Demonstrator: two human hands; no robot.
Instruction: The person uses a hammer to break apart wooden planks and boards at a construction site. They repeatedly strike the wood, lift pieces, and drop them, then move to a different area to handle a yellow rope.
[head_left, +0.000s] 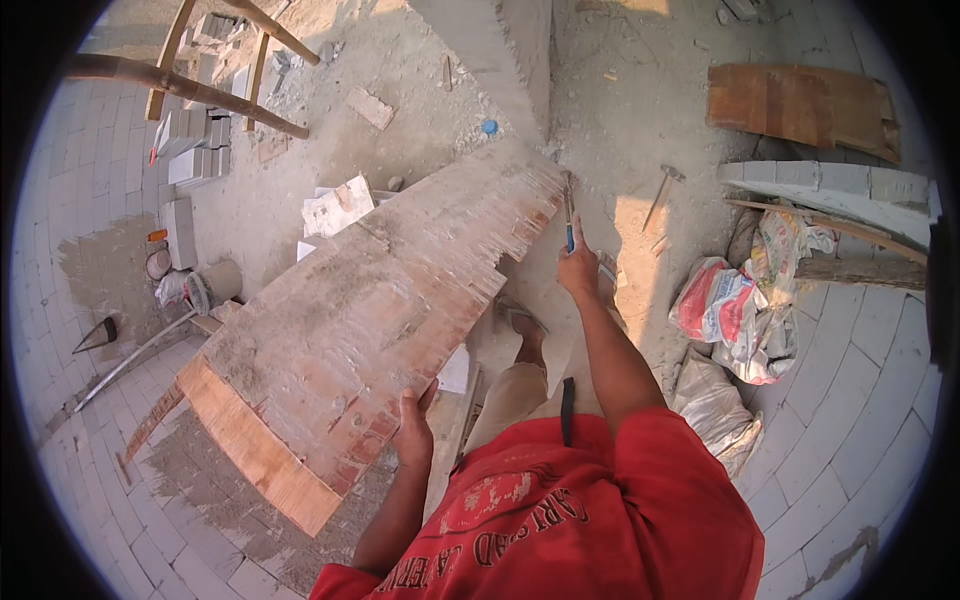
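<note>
Where the big plywood board (370, 310) tilts across the middle of the view, the left hand (412, 432) grips its near edge, fingers curled under and out of sight, thumb on top. The board is worn and dusty, with a cleaner orange strip along its lower left end, and its far end is ragged and splintered. What props it up cannot be seen.

The right hand (577, 268) is closed around the blue handle of a thin tool (569, 215), held upright just beside the board's splintered end. The upper part of the tool is narrow and blurs into the sandy ground (440, 110), so its kind is hard to tell; whether its tip touches the board is not clear either.

Below the right arm, one foot in a sandal (522, 330) shows between the board and the red shirt (590, 510); the other leg is hidden.

A hammer (661, 193) lies on the sand to the right, well apart from the hands. Crumpled sacks (745, 315) are piled further right, partly under a timber (860, 270). A second brown board (800, 105) lies at the upper right. At the upper left, pale blocks (190, 150) sit beneath wooden poles (180, 85), cut off by the rim. A trowel (97, 335) lies on the paving at the left edge.
</note>
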